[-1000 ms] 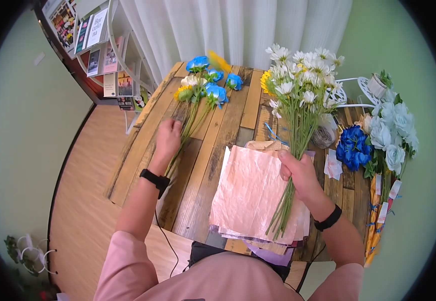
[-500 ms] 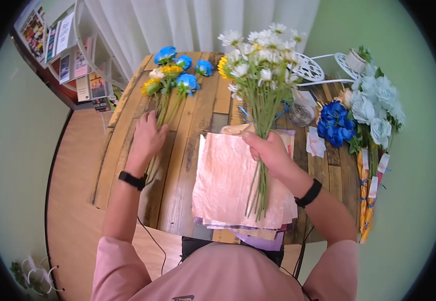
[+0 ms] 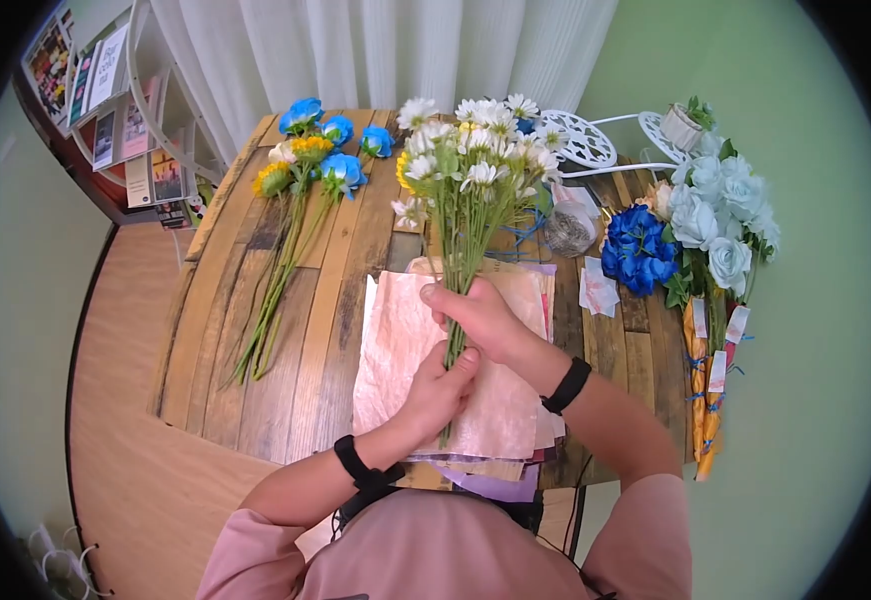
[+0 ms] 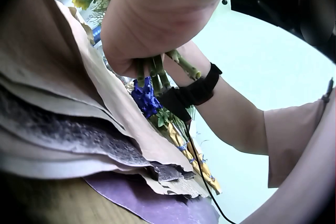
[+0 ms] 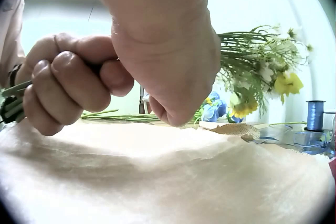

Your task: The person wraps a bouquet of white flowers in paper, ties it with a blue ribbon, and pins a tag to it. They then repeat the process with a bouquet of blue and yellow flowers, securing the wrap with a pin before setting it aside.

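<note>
A bunch of white daisies (image 3: 480, 150) with a little yellow among them stands over the stacked wrapping paper (image 3: 395, 340). My right hand (image 3: 480, 318) grips its green stems at mid-length. Lower down, my left hand (image 3: 437, 395) has its fingers curled round the same stems, close under the right. In the left wrist view, cut stem ends (image 4: 186, 66) stick out below a hand. The right wrist view shows the left hand's curled fingers (image 5: 65, 87) near the pale top sheet. Blue and yellow flowers (image 3: 343, 172) with long stems lie on the table to the left.
At the right are a dark blue flower head (image 3: 640, 250), pale blue roses (image 3: 727, 225) and orange-wrapped stems (image 3: 697, 400). A blue ribbon spool (image 5: 315, 115) and a white metal stand (image 3: 580, 140) are behind the paper. A book rack (image 3: 115, 130) stands back left.
My left hand has left the blue and yellow flowers' stems and come right to grip the daisy stems. The right hand still holds the bunch, now more upright.
</note>
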Demonstrator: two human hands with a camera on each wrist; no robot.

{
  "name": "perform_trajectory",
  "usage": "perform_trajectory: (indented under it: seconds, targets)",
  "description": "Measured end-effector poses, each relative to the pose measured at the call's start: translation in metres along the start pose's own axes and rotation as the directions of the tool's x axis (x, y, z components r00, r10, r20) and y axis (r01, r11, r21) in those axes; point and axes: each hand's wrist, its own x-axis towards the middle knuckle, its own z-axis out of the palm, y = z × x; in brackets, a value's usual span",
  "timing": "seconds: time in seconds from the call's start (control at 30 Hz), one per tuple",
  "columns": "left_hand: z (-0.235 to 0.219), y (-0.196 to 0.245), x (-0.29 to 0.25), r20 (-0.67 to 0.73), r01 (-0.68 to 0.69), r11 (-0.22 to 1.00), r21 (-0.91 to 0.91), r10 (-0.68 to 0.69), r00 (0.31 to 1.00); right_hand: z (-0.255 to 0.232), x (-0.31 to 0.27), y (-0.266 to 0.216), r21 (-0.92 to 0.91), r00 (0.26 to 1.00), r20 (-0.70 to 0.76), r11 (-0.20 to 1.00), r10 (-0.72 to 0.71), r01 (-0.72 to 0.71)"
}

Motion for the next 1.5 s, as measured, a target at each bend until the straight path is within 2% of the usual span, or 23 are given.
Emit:
perform_trajectory:
  seconds: [0.1, 0.27, 0.37, 0.43, 0.5, 0.53, 0.6, 0.63, 0.7, 0.83, 0.9, 0.93, 1.0, 1.03, 1.1, 1.13, 1.2, 1.23, 1.3, 1.33, 1.4, 1.43, 1.5]
  targets:
    - [-0.004, 0.008, 0.001, -0.024, 0.000, 1.000, 0.008, 0.000, 1.000, -0.005, -0.008, -0.002, 0.002, 0.993, 0.094, 0.998, 0.067, -0.068]
    - [-0.012, -0.001, 0.015, -0.041, 0.115, 0.993, -0.023, -0.116, 0.992, -0.028, -0.009, 0.020, -0.083, 0.975, 0.079, 0.976, 0.210, -0.203]
    - [-0.017, -0.001, 0.019, -0.035, 0.157, 0.984, -0.090, -0.161, 0.986, -0.043, -0.015, 0.030, -0.174, 0.987, 0.046, 0.974, 0.157, -0.147]
    - [-0.016, 0.000, 0.016, -0.073, 0.131, 0.991, -0.026, -0.132, 0.989, -0.067, -0.033, 0.022, -0.404, 1.000, 0.004, 0.915, -0.013, 0.013]
    - [-0.015, 0.001, 0.014, -0.090, 0.137, 0.989, -0.060, -0.142, 0.986, -0.087, -0.057, -0.001, -0.623, 0.983, -0.099, 0.780, -0.152, 0.058]
    - [-0.016, 0.002, 0.014, -0.082, 0.145, 0.988, -0.049, -0.149, 0.985, -0.100, -0.068, -0.007, -0.625, 0.985, -0.097, 0.779, -0.144, 0.052]
    - [-0.015, 0.006, 0.015, -0.081, 0.173, 0.984, -0.039, -0.175, 0.981, -0.119, -0.088, -0.014, -0.753, 0.976, -0.211, 0.645, -0.054, -0.127]
    - [-0.014, 0.006, 0.015, -0.080, 0.181, 0.983, -0.043, -0.184, 0.980, -0.118, -0.096, -0.018, -0.752, 0.975, -0.215, 0.645, -0.046, -0.136]
    - [-0.014, 0.006, 0.017, -0.082, 0.191, 0.981, -0.032, -0.193, 0.978, -0.111, -0.116, -0.023, -0.729, 0.957, -0.205, 0.620, 0.206, -0.290]
    - [-0.016, 0.002, 0.019, -0.078, 0.190, 0.982, -0.017, -0.191, 0.978, -0.081, -0.139, -0.006, -0.838, 0.967, -0.128, 0.499, 0.218, -0.223]
    - [-0.018, 0.000, 0.021, -0.072, 0.192, 0.981, -0.025, -0.193, 0.979, -0.067, -0.140, 0.002, -0.862, 0.970, -0.181, 0.450, 0.160, -0.235]
    - [-0.019, 0.000, 0.021, -0.053, 0.194, 0.981, -0.018, -0.194, 0.980, -0.064, -0.140, 0.002, -0.860, 0.971, -0.175, 0.455, 0.165, -0.232]
    - [-0.018, 0.002, 0.021, -0.064, 0.198, 0.980, -0.009, -0.198, 0.978, -0.059, -0.139, 0.002, -0.678, 0.953, -0.217, 0.671, 0.210, -0.302]
    - [-0.017, 0.002, 0.021, -0.067, 0.196, 0.981, -0.002, -0.196, 0.978, -0.062, -0.139, 0.011, -0.672, 0.953, -0.218, 0.675, 0.212, -0.304]
    - [-0.017, 0.003, 0.020, -0.067, 0.199, 0.980, -0.005, -0.199, 0.978, -0.073, -0.138, 0.029, -0.440, 0.974, -0.152, 0.871, 0.167, -0.218]
    - [-0.016, 0.002, 0.020, -0.067, 0.200, 0.980, -0.014, -0.201, 0.977, -0.070, -0.141, 0.021, -0.441, 0.974, -0.156, 0.870, 0.166, -0.220]
    - [-0.016, 0.003, 0.020, -0.057, 0.199, 0.980, -0.016, -0.199, 0.978, -0.059, -0.147, -0.003, -0.737, 0.953, -0.208, 0.605, 0.221, -0.301]
    - [-0.017, 0.003, 0.020, -0.051, 0.197, 0.980, -0.018, -0.198, 0.979, -0.059, -0.152, -0.001, -0.738, 0.953, -0.209, 0.604, 0.221, -0.302]
    - [-0.019, 0.002, 0.022, -0.042, 0.193, 0.981, -0.016, -0.193, 0.980, -0.059, -0.165, 0.003, -0.893, 0.951, -0.201, 0.356, 0.234, -0.277]
    - [-0.019, 0.001, 0.022, -0.036, 0.188, 0.982, -0.014, -0.188, 0.981, -0.055, -0.166, 0.000, -0.893, 0.950, -0.202, 0.355, 0.238, -0.278]
    - [-0.018, 0.002, 0.022, -0.034, 0.193, 0.981, -0.004, -0.193, 0.981, -0.044, -0.168, -0.009, -0.781, 0.927, -0.229, 0.513, 0.295, -0.357]
    - [-0.018, 0.003, 0.021, -0.030, 0.195, 0.981, 0.011, -0.195, 0.980, -0.045, -0.168, -0.001, -0.777, 0.929, -0.230, 0.520, 0.290, -0.355]
    - [-0.018, 0.004, 0.021, -0.029, 0.202, 0.979, 0.018, -0.201, 0.979, -0.051, -0.166, 0.018, -0.577, 0.946, -0.207, 0.750, 0.250, -0.324]
